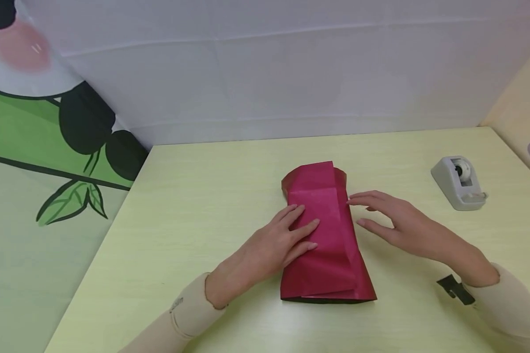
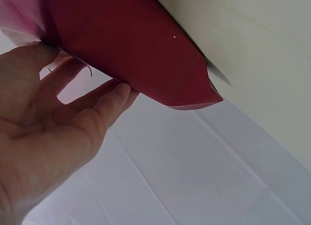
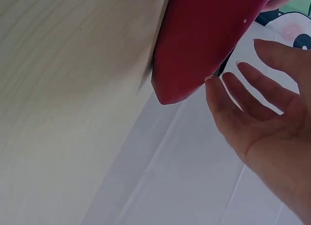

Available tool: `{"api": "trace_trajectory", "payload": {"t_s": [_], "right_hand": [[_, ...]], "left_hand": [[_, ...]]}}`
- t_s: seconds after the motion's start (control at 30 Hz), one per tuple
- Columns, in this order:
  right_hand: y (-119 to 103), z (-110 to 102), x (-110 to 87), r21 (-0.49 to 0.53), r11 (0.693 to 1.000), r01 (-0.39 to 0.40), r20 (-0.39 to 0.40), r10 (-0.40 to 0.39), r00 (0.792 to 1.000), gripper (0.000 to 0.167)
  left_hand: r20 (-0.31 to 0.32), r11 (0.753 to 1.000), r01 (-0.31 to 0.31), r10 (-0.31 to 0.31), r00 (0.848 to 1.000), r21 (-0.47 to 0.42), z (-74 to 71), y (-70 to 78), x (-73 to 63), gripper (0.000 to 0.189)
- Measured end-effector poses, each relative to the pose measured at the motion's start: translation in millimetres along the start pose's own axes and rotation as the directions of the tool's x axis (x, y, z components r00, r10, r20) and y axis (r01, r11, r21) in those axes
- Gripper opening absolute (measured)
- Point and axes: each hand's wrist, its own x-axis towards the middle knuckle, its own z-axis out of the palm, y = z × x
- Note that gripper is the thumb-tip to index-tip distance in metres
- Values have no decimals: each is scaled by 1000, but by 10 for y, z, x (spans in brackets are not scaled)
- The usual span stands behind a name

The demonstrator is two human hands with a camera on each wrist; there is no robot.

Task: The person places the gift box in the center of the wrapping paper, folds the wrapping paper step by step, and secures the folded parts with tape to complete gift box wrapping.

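A red paper package (image 1: pixel 320 255), wrapped round with an overlapping flap along its right side, lies lengthwise on the table. Its near end gapes with a dark inside, and the far end is folded and uneven. My left hand (image 1: pixel 276 242) rests on the package's left half, fingers spread over the top. In the left wrist view that hand (image 2: pixel 63 123) lies along the red paper's edge. On the other side, my right hand (image 1: pixel 399 225) hovers with relaxed fingers, fingertips right at the package's right edge. The right wrist view shows that hand (image 3: pixel 262 103) holding nothing.
A grey tape dispenser (image 1: pixel 459 184) with a roll of tape stands at the right of the pale wooden table (image 1: pixel 194 196). White cloth (image 1: pixel 265 73) hangs behind the table's far edge. A cartoon-printed panel (image 1: pixel 39 147) is at the left.
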Motion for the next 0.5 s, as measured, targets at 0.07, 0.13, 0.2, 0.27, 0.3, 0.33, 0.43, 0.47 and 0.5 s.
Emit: {"api": "trace_trajectory", "payload": {"t_s": [0.07, 0.13, 0.2, 0.27, 0.3, 0.33, 0.43, 0.47, 0.5], "right_hand": [[29, -21, -22, -19, 1000, 1, -32, -1, 1000, 48], [51, -38, -40, -37, 999, -5, -57, 3, 998, 47], [76, -52, -59, -54, 998, -18, -77, 14, 997, 45], [108, -64, -81, -66, 997, -38, -95, 31, 995, 44], [125, -70, -93, -67, 997, -47, -103, 40, 994, 43], [140, -74, -106, -67, 996, -57, -112, 49, 992, 42], [183, -86, -147, -58, 996, -74, -139, 65, 988, 39], [195, -91, -160, -53, 996, -77, -148, 69, 987, 38], [207, -95, -172, -53, 996, -77, -157, 68, 985, 38]], "left_hand": [[4, 1000, 6, -6, 1000, -7, 1, 1, -1, 49], [6, 1000, 11, -11, 1000, -10, 2, 2, -3, 49], [6, 1000, 12, -11, 1000, -11, 0, 4, -5, 49], [0, 1000, 10, -10, 1000, -11, -1, 6, -5, 49], [-3, 1000, 9, -9, 1000, -10, -1, 7, -5, 49], [-5, 1000, 8, -8, 1000, -10, -2, 8, -5, 49], [-8, 1000, 8, -8, 1000, -4, 1, 10, -4, 49], [-7, 1000, 10, -10, 1000, -5, 1, 12, -4, 49], [-6, 1000, 12, -12, 1000, -6, 1, 13, -4, 49]]}}
